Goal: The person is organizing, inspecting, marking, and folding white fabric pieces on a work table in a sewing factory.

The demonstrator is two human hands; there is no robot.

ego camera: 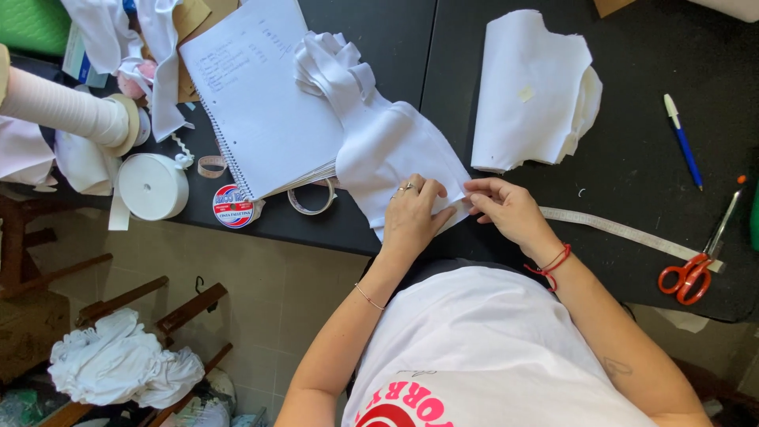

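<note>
Head view: both hands pinch a white fabric piece (395, 150) at the dark surface's (632, 158) near edge, left hand (413, 215) pressing it flat, right hand (506, 207) gripping its corner. Left of it lie a spiral notebook (261, 95) and a round red-and-white label (233, 205).

Sewing workshop (scissors (696, 273), fabric (534, 91))

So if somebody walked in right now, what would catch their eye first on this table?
Probably the two hands at the near edge of the black table: the left hand and right hand press on a piece of white fabric. Next, the red-handled scissors at the right lie on a measuring tape. An open spiral notebook lies at the upper left.
</note>
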